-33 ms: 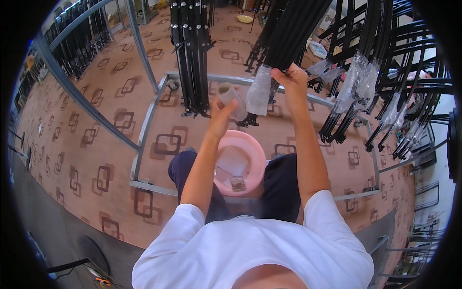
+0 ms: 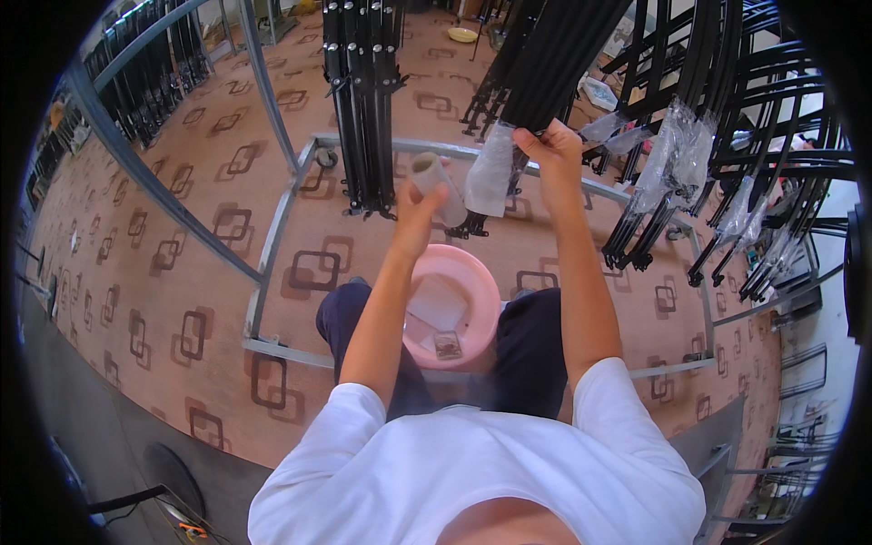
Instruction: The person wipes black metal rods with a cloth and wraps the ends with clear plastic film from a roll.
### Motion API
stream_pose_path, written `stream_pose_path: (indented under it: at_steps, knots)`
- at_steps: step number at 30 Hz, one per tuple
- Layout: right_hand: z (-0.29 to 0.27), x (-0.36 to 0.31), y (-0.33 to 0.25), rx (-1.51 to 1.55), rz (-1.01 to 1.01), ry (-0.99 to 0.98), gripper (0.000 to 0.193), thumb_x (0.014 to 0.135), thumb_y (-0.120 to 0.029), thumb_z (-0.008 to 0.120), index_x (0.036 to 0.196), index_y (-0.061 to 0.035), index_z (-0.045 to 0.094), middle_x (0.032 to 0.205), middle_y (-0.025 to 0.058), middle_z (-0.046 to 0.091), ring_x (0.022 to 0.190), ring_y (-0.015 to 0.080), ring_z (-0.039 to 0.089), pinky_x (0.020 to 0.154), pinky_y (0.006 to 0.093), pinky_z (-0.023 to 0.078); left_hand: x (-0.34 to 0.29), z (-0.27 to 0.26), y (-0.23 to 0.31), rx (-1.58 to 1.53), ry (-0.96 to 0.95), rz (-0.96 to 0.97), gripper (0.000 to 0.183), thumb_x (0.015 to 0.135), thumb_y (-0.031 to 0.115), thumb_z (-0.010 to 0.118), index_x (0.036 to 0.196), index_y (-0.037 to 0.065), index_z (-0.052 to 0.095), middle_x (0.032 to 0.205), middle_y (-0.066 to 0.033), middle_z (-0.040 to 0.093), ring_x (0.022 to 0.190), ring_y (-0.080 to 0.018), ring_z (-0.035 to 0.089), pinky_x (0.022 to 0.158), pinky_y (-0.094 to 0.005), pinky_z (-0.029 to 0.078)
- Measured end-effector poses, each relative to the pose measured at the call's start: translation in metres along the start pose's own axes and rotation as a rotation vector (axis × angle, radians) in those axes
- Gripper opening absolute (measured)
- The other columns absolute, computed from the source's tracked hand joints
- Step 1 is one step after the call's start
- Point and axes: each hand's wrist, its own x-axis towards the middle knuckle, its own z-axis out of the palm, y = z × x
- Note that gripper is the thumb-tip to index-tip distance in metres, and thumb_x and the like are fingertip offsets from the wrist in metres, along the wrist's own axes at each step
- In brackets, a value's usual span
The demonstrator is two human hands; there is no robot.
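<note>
My left hand (image 2: 416, 216) is closed around a roll of translucent plastic film (image 2: 447, 200), its open core end tilted up. To the right of the roll, a whitish strip of film (image 2: 489, 177) hangs at the lower part of a bundle of black metal tubes (image 2: 545, 77). Thumb and fingers of my right hand (image 2: 550, 150) are pinched at the upper right edge of that strip, against the tubes; the fingertips are partly hidden. Between my knees stands a pink basin (image 2: 490, 313) holding white sheets (image 2: 438, 304) and a small flat packet (image 2: 447, 344).
A grey metal frame on castors (image 2: 258, 309) surrounds my legs. Another black tube bundle (image 2: 361, 118) hangs to the left of my hands. On the right hang many black tube frames, some wrapped in clear plastic (image 2: 677, 154). Far off, a yellow bowl (image 2: 462, 35) lies on the patterned floor.
</note>
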Motion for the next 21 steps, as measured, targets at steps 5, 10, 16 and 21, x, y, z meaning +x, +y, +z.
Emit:
stream_pose_path:
  at_steps: [5,10,16,21]
  knots:
    - [-0.003,0.001,0.004,0.04,0.025,-0.008,0.018,0.075,-0.003,0.061,0.092,-0.0001,0.059,0.08,0.0006,0.06,0.068,0.0057,0.051,0.061,0.0184,0.041,0.015,0.016,0.014,0.156,0.148,0.051,0.03,0.078,0.016,0.057,0.103,0.002,0.051,0.093,-0.0051,0.056,0.084,-0.0109,0.051,0.072,-0.0259,0.042]
    - [-0.002,0.003,0.005,0.04,0.022,0.013,0.018,0.074,-0.003,0.061,0.092,-0.0004,0.058,0.08,0.001,0.06,0.068,0.006,0.052,0.062,0.0183,0.04,0.028,0.026,0.037,0.268,0.137,0.002,0.03,0.077,0.017,0.058,0.102,0.001,0.052,0.088,-0.0041,0.056,0.08,-0.0116,0.052,0.069,-0.0253,0.042]
    - [-0.015,0.0,0.01,0.098,0.064,-0.015,0.017,0.073,-0.005,0.064,0.089,-0.0018,0.059,0.079,-0.0001,0.059,0.067,0.0055,0.051,0.062,0.0182,0.04,0.005,0.015,0.042,0.24,-0.039,-0.006,0.033,0.069,0.004,0.058,0.1,0.005,0.048,0.091,-0.0032,0.052,0.086,-0.0119,0.049,0.074,-0.0245,0.04]
    - [-0.023,-0.001,0.017,-0.009,0.086,-0.065,0.018,0.074,-0.009,0.064,0.09,-0.0025,0.057,0.077,-0.0017,0.056,0.067,0.005,0.049,0.062,0.0185,0.04,-0.009,0.034,0.051,0.414,-0.31,0.001,0.043,0.064,0.0,0.057,0.104,0.008,0.044,0.089,-0.001,0.048,0.087,-0.0097,0.045,0.078,-0.0227,0.037]
